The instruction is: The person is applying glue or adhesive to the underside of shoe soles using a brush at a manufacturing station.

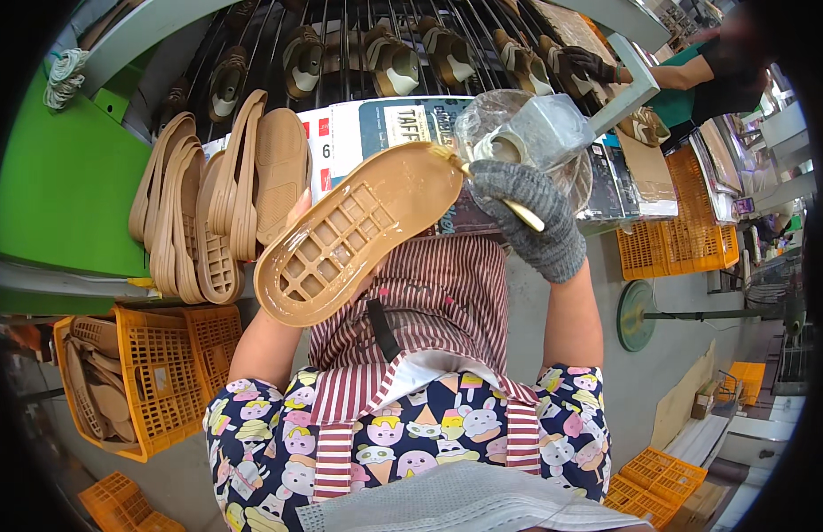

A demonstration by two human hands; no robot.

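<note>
A tan shoe sole (407, 191) is tilted up in front of me, its grid-patterned heel end at the lower left and its inner face wet and shiny. My left hand (299, 207) holds it from behind and the side; most of the fingers are hidden by the sole. My right hand (531, 213), in a grey knitted glove, is closed round a thin brush (525, 215). The brush's bristles touch the inner face near the toe end. Just beyond the glove, a plastic-wrapped container (553, 126) with a round opening sits on the work surface.
Several tan soles (283, 168) lean together at the left beside a green panel (57, 195). Brown shoes (389, 62) rest on a roller rack ahead. An orange crate (159, 381) of soles stands lower left. At the far right, another person's gloved hand (589, 66) reaches toward the shoes.
</note>
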